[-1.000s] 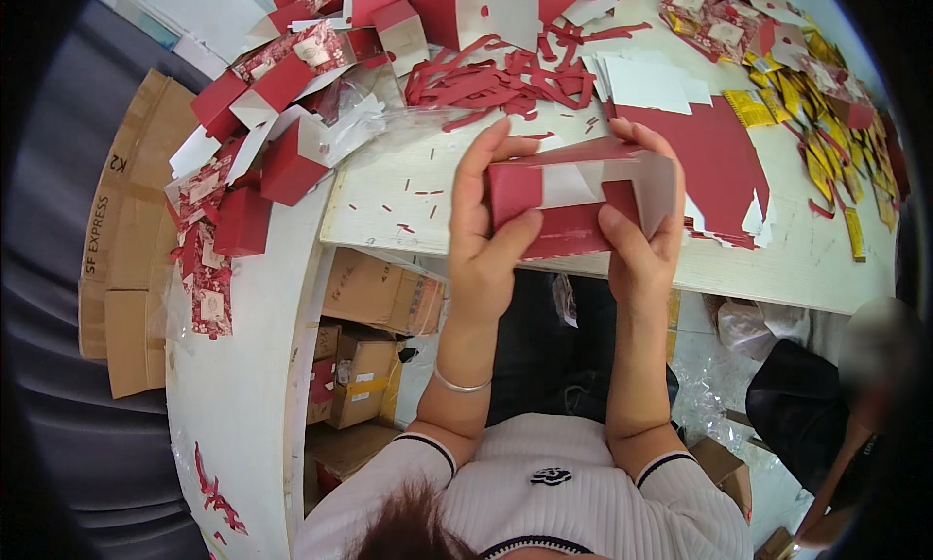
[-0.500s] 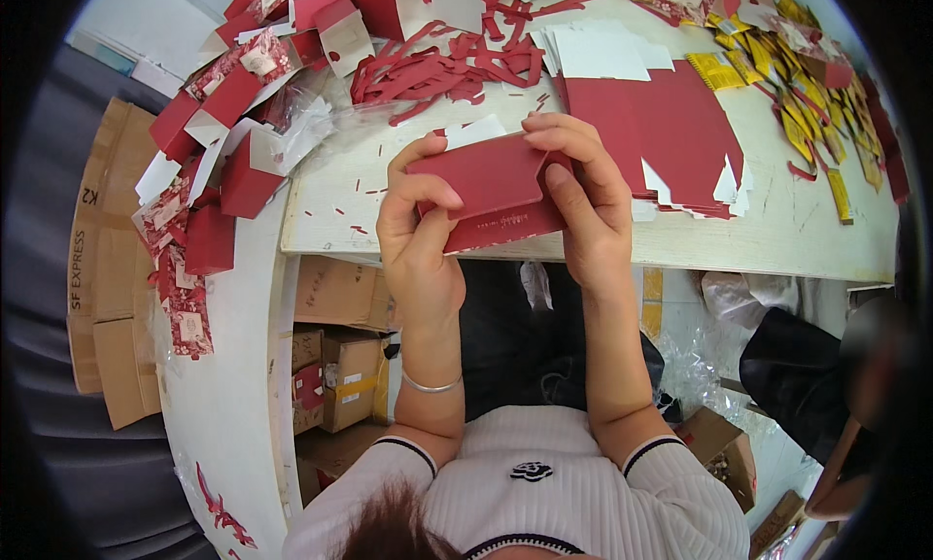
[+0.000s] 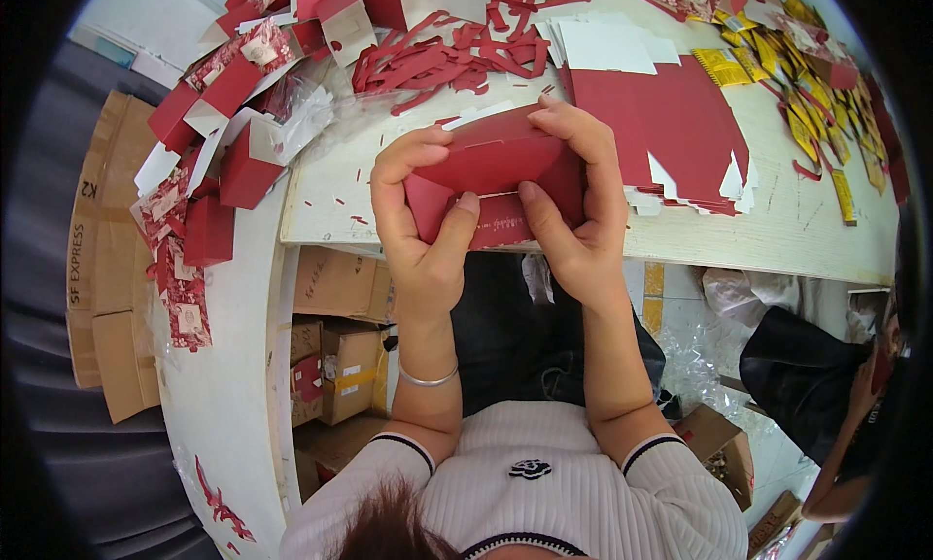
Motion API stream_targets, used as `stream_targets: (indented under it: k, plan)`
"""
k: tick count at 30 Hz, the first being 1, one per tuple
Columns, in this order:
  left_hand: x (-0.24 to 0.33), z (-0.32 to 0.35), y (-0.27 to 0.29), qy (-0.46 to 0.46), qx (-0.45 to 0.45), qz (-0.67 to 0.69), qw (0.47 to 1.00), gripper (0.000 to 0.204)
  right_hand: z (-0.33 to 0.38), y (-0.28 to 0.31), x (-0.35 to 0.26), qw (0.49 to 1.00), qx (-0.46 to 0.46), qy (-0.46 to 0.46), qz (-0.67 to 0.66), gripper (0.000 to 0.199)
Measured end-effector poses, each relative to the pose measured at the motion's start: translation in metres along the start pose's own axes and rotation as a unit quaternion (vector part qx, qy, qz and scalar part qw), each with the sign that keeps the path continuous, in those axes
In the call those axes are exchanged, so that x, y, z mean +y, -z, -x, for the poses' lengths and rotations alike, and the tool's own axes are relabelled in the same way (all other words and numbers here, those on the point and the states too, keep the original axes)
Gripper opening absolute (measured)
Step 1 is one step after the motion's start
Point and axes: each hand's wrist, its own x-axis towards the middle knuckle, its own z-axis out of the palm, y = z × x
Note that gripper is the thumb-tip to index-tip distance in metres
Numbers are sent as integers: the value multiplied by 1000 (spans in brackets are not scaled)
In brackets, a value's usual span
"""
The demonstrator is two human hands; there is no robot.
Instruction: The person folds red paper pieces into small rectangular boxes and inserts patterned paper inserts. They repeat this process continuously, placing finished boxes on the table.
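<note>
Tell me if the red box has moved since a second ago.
Yes, slightly left: the red box now appears farther left relative to the stack of red card lying on the white table.

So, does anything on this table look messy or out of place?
Yes: small red slivers lie strewn over the white table left of the left hand, and red strips lie tangled farther back. Both look like stray scraps.
</note>
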Motion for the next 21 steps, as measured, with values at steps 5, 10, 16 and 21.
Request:
stream_targets:
  k: [5,10,16,21]
  plan:
    - [9,2,-5,52,22,49,997,51,-3,5,2,999,-35,33,-2,45]
    - [7,3,-5,69,35,113,991,44,3,-1,10,999,-24,28,-23,41]
    - [4,-2,5,-34,16,96,995,35,1,-6,-1,930,125,-91,-333,47]
    - [-6,4,4,-191,-25,-56,980,12,1,4,-1,862,49,-347,-367,59]
